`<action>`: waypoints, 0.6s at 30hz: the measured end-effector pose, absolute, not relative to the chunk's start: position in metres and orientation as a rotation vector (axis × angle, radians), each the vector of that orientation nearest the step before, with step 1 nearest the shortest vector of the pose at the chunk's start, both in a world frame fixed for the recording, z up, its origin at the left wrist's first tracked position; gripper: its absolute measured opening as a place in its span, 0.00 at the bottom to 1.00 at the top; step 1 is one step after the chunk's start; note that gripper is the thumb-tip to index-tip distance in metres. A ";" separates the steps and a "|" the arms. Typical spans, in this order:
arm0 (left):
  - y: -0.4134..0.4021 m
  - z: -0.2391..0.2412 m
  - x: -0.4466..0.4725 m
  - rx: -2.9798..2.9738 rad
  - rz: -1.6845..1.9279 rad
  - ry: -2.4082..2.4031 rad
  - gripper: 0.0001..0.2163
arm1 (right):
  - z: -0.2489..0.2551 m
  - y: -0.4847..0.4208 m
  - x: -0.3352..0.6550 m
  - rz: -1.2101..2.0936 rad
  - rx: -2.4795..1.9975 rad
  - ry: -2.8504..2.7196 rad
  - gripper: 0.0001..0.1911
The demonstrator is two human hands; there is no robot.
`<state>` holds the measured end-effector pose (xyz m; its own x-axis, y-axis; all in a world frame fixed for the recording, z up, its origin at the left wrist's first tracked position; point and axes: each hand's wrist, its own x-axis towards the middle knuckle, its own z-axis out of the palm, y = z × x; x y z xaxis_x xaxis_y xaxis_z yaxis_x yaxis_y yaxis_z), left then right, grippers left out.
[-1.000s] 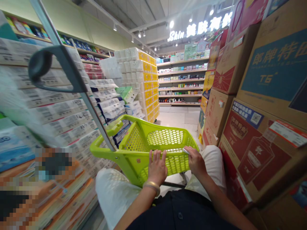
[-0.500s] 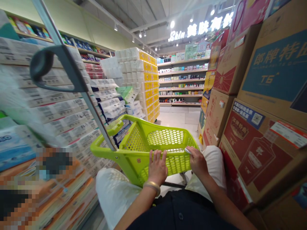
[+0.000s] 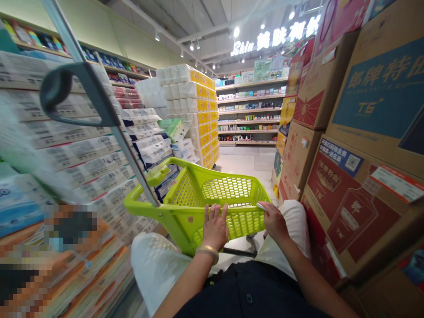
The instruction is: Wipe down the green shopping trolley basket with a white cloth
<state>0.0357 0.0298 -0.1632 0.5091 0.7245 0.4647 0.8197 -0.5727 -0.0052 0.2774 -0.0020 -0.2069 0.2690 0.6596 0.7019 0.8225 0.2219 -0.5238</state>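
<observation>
In front of me stands a lime-green plastic shopping cart (image 3: 185, 211), its basket side facing my lap; I see no goods in the visible part. My left hand (image 3: 216, 227), with a gold-coloured bangle at the wrist, lies against that side. Its fingers are stretched out and slightly apart, tips at the top rim. Near the basket's right corner, my right hand (image 3: 275, 223) is closed around a small, thin white object (image 3: 263, 206). Only the end of this object sticks out past the fingers, so its kind is unclear.
A metal pole with a grey handle (image 3: 79, 95) rises at the cart's left. Stacked tissue packs (image 3: 207, 119) stand beyond it. Cardboard cartons (image 3: 357, 212) are piled close on my right. Stocked shelves (image 3: 248, 110) line the far end of the pale floor (image 3: 238, 162).
The view has shifted slightly. My left hand has moved a little up and left against the basket side, while my right hand stays at the corner with the white object.
</observation>
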 end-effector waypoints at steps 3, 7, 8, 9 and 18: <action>0.036 -0.162 0.035 -2.534 -0.587 -1.321 0.33 | -0.209 0.002 0.281 -0.196 -1.485 -1.434 0.20; 0.046 -0.158 0.033 -2.552 -0.521 -1.332 0.33 | -0.210 0.007 0.277 -0.202 -1.487 -1.439 0.20; 0.049 -0.157 0.033 -2.557 -0.507 -1.341 0.33 | -0.210 0.008 0.276 -0.201 -1.486 -1.442 0.20; 0.052 -0.156 0.032 -2.560 -0.497 -1.350 0.33 | -0.210 0.008 0.274 -0.197 -1.483 -1.444 0.20; 0.079 -0.149 0.017 -2.595 -0.518 -1.411 0.34 | -0.206 0.003 0.252 -0.142 -1.462 -1.422 0.21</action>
<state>0.0167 0.0793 -0.1490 0.5000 0.7855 0.3646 0.8347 -0.5493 0.0387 0.2525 0.0034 -0.2064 0.2889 0.6624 0.6912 0.7859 0.2482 -0.5663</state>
